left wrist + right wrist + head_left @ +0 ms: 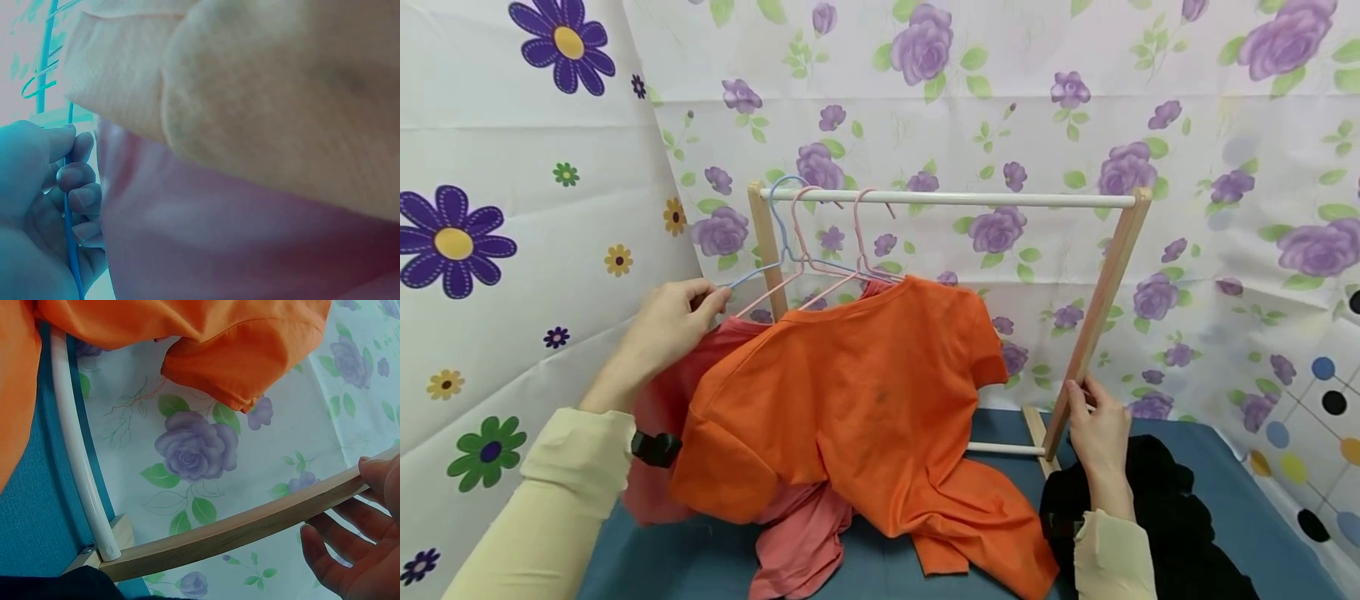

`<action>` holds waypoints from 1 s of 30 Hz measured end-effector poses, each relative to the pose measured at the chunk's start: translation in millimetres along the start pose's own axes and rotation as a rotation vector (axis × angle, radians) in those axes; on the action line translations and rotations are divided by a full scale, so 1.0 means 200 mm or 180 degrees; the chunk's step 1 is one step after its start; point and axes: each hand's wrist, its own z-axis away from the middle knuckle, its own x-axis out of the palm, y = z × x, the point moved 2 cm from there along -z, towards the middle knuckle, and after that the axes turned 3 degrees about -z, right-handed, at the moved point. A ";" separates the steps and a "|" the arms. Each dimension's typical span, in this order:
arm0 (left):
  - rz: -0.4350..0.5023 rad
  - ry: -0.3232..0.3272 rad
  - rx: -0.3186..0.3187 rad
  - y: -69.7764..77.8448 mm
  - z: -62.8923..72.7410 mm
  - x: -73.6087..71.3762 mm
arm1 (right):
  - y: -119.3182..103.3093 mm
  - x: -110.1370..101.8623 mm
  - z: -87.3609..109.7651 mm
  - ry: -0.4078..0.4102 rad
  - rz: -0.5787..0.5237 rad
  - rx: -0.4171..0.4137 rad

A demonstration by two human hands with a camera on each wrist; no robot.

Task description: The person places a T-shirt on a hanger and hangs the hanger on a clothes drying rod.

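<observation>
My left hand (672,329) pinches one arm of a blue hanger (70,237), whose hook (772,204) is over the rack's white rod (1000,199) at its left end. Beside it two pink hangers (856,225) hook on the same rod. A coral-pink garment (658,417) and, in front of it, an orange T-shirt (865,375) hang from the pink hangers. The shirt's lower part drapes onto the table. My right hand (1099,425) holds the right wooden post (1097,308) of the clothes rack low down, thumb on one side and fingers on the other.
Black cloth (1180,517) lies bunched on the blue table (655,558) by my right forearm. A lower white bar (78,450) joins the rack's foot. Flower-printed sheeting (1037,125) stands close behind the rack and along both sides.
</observation>
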 end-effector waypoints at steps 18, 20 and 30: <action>0.0162 0.0754 0.0072 0.02 0.11 0.03 | 0.03 0.00 0.01 -0.0047 0.0031 0.0127; 0.0184 0.0850 0.0016 0.02 0.14 0.04 | 0.03 0.00 0.01 -0.0062 0.0026 0.0120; 0.0275 0.1266 -0.0317 0.02 0.28 0.08 | 0.01 -0.01 0.00 -0.0202 0.0007 0.0172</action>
